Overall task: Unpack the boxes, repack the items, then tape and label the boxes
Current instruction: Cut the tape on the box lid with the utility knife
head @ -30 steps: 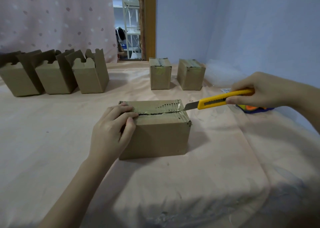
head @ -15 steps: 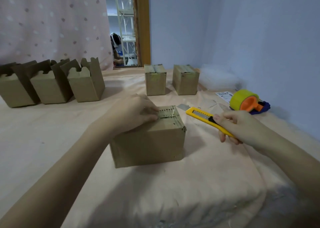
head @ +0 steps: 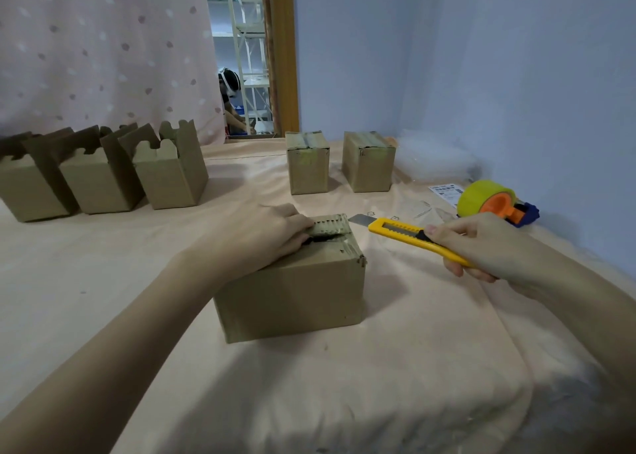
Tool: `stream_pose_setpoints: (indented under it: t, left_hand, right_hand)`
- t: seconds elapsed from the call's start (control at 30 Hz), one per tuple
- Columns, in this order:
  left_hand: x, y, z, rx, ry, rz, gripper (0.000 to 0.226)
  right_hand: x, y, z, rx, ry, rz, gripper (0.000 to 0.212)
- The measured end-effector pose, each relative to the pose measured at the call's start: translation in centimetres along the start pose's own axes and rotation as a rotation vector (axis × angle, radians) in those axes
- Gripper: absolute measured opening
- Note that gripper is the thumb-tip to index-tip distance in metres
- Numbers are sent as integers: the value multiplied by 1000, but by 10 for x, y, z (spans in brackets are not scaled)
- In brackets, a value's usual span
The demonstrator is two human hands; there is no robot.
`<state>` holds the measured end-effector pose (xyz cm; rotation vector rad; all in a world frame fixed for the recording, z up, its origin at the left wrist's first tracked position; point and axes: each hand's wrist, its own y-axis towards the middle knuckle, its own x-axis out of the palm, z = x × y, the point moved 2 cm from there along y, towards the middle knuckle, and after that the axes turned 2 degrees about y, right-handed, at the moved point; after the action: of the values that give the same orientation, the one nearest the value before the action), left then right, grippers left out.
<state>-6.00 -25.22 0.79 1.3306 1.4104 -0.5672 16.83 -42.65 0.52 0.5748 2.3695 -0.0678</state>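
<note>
A brown cardboard box (head: 296,295) stands in the middle of the pink-covered table (head: 103,281), its taped top seam slit and gaping. My left hand (head: 265,236) lies on the box top with its fingertips at the slit, by the far flap. My right hand (head: 481,247) grips a yellow utility knife (head: 406,233) to the right of the box, the blade out and pointing left, just clear of the box's far right corner.
Three open boxes (head: 103,174) stand in a row at the far left. Two taped boxes (head: 340,162) stand at the back centre. A yellow tape dispenser (head: 492,202), a printed label (head: 445,189) and clear bubble wrap (head: 433,159) lie by the blue wall on the right.
The knife left the cut seam and dropped to the right of the box. My left hand moved from the box's left end onto its top, fingertips at the slit.
</note>
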Motion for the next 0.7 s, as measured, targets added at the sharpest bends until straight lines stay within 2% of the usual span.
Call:
stream_pose_setpoints:
  t: [0.47, 0.7]
  left_hand:
    - [0, -1, 3, -6, 22, 45, 72]
    - [-4, 0, 8, -22, -42, 51, 82]
  right_hand:
    - [-6, 14, 0, 71, 116, -77, 39]
    - [-5, 27, 5, 141, 158, -243, 38]
